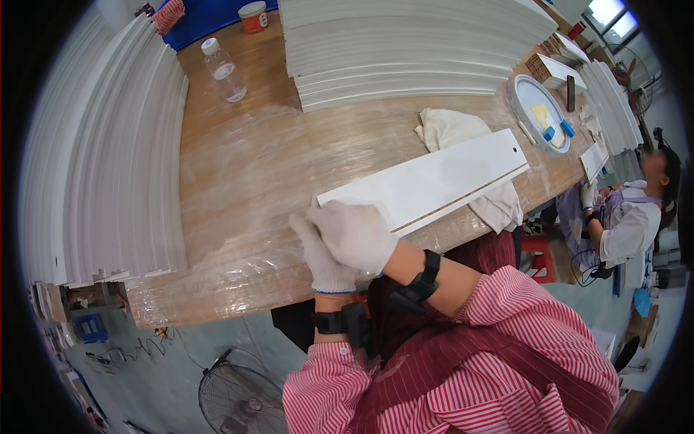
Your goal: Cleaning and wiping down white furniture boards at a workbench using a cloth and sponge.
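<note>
Both forearms, in red-and-white striped sleeves with black wrist bands, are reaching up from the lower edge, the right one slanting leftward. The gloved right hand (358,235) is curling at the near-left end of a long white board (434,177) and is partly covering the gloved left hand (325,266). The hands are pressing close together; their overlap is hiding most fingertips, so I cannot tell how firmly either is gripping. Below the table, a black fan (242,398) is standing, cut off by the lower edge.

The board is lying aslant on the film-covered table (246,159), its grooved long edge facing the person and a dark hole showing near its right end. A crumpled cream cloth (452,126) is poking out on both sides beneath it, its middle hidden. Right of the cloth, a round white lid (520,88) is holding yellow and blue pieces.

A tall stack of white boards (123,173) is walling off the left, while another stack (405,50) is blocking the back. Between them, a clear bottle (225,76) is standing before a red tub (253,17). At far right, a co-worker (629,224) is sitting, small and distorted near the rim.
</note>
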